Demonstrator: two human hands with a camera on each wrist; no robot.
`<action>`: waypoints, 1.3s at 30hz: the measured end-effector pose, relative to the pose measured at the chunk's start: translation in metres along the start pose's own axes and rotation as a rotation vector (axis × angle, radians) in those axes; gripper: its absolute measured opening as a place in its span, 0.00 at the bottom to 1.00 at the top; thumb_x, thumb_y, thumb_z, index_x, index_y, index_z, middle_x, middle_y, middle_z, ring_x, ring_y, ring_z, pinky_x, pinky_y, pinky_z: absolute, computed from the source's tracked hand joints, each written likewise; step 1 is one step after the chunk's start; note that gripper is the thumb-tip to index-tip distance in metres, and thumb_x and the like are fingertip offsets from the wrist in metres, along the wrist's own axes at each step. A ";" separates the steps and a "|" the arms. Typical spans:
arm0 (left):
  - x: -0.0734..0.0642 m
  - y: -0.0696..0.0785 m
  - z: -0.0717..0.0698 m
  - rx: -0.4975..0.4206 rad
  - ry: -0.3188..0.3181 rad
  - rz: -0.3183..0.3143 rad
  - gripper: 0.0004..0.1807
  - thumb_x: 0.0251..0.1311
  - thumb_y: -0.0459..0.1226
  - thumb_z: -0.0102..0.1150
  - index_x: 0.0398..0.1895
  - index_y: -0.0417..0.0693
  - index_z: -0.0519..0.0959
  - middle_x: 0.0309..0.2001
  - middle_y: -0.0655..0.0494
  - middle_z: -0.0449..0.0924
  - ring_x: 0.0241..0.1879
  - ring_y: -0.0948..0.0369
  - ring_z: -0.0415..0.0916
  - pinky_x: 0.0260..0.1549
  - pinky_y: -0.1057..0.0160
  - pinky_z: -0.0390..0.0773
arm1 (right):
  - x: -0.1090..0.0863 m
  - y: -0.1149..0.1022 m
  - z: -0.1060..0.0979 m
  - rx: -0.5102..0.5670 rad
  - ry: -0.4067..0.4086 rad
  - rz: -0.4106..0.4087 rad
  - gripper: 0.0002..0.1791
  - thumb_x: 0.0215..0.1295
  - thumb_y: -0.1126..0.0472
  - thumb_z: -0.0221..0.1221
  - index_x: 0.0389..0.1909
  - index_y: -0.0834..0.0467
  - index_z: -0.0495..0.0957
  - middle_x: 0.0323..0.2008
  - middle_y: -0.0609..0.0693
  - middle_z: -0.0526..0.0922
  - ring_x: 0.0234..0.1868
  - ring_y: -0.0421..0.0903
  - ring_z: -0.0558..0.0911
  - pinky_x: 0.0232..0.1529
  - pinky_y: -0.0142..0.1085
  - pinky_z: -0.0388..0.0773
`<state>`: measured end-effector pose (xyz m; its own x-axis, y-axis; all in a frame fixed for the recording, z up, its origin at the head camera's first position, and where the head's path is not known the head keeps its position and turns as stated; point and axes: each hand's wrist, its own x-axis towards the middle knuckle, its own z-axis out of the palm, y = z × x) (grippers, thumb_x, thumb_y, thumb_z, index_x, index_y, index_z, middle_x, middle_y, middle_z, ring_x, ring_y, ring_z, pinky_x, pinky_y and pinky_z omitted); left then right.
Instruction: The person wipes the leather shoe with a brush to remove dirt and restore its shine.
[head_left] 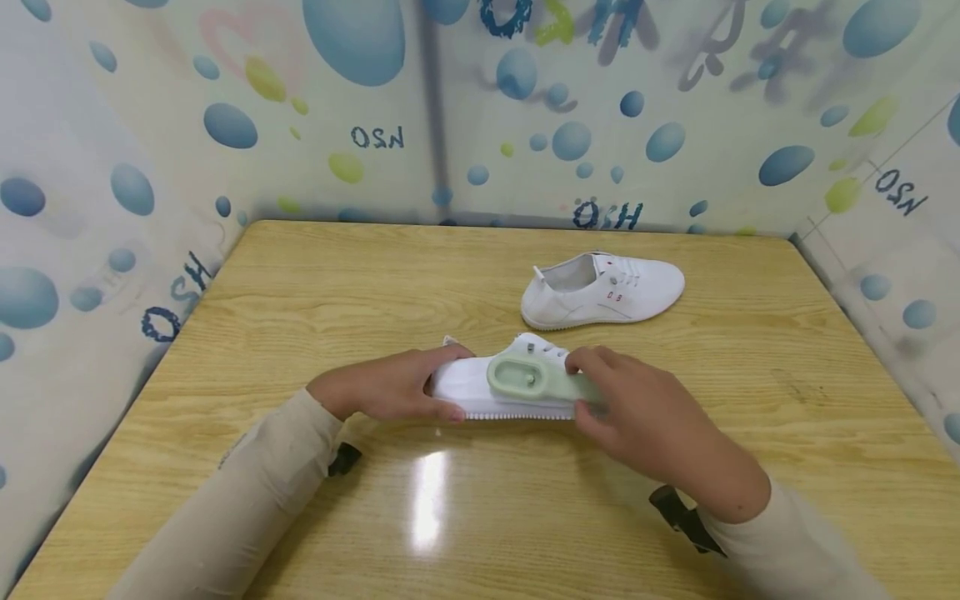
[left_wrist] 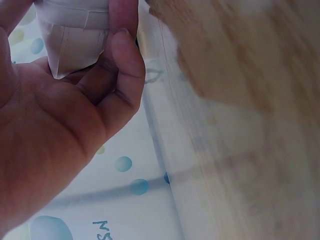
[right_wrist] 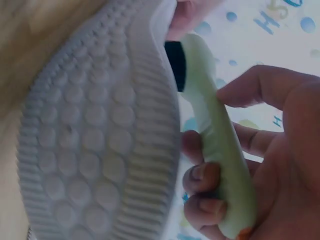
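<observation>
A white lace-up shoe (head_left: 461, 385) is held above the table on its side, toe to the right. My left hand (head_left: 390, 385) grips its heel; in the left wrist view the fingers curl round the heel (left_wrist: 75, 42). In my right hand (head_left: 645, 412) is the handle of a pale green brush (head_left: 551, 383). The brush head lies against the near side of the shoe's upper. Dark bristles (right_wrist: 175, 65) show in the right wrist view, close to the shoe, beside the studded white sole (right_wrist: 90, 125). My right hand partly covers the toe in the head view.
A second white shoe (head_left: 652, 287) stands upright on the wooden table (head_left: 337, 283), behind the held one, toe to the right. Walls with blue and green spots (head_left: 570, 142) border the table at the back and both sides.
</observation>
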<state>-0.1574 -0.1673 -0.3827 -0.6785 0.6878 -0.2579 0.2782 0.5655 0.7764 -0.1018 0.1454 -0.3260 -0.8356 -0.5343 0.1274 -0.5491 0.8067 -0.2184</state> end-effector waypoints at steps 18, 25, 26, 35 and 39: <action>-0.001 -0.002 -0.002 0.020 0.000 -0.008 0.35 0.59 0.51 0.69 0.68 0.63 0.65 0.51 0.59 0.77 0.47 0.60 0.75 0.49 0.58 0.75 | -0.001 0.009 -0.014 -0.012 -0.035 0.020 0.16 0.65 0.50 0.66 0.50 0.49 0.77 0.43 0.49 0.85 0.32 0.43 0.80 0.32 0.45 0.78; -0.004 -0.010 -0.010 0.027 -0.008 -0.021 0.33 0.59 0.54 0.68 0.66 0.68 0.67 0.52 0.62 0.75 0.49 0.61 0.74 0.51 0.58 0.73 | -0.006 0.018 -0.027 -0.009 -0.071 0.019 0.15 0.65 0.49 0.66 0.50 0.47 0.78 0.43 0.46 0.85 0.32 0.41 0.78 0.33 0.44 0.77; -0.005 -0.011 -0.012 0.028 -0.011 -0.022 0.33 0.59 0.54 0.68 0.66 0.68 0.67 0.52 0.61 0.75 0.49 0.61 0.74 0.51 0.58 0.73 | -0.007 0.019 -0.029 -0.007 -0.075 0.023 0.15 0.65 0.49 0.66 0.50 0.47 0.78 0.42 0.46 0.85 0.33 0.41 0.79 0.33 0.44 0.77; -0.006 -0.012 -0.017 0.015 -0.021 -0.026 0.33 0.58 0.53 0.70 0.66 0.67 0.67 0.52 0.60 0.75 0.50 0.59 0.72 0.52 0.56 0.71 | -0.006 0.016 -0.023 0.032 -0.033 -0.025 0.13 0.65 0.51 0.66 0.47 0.48 0.80 0.38 0.43 0.84 0.33 0.40 0.79 0.34 0.42 0.77; -0.005 -0.012 -0.016 0.006 -0.020 -0.021 0.33 0.59 0.51 0.70 0.66 0.65 0.67 0.52 0.60 0.75 0.49 0.59 0.72 0.51 0.57 0.72 | -0.001 0.006 -0.008 0.018 0.000 -0.048 0.13 0.64 0.51 0.67 0.46 0.49 0.80 0.34 0.44 0.81 0.30 0.38 0.75 0.30 0.38 0.74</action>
<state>-0.1678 -0.1848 -0.3811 -0.6706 0.6846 -0.2858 0.2680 0.5828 0.7672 -0.1041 0.1527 -0.3200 -0.8082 -0.5724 0.1386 -0.5885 0.7754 -0.2291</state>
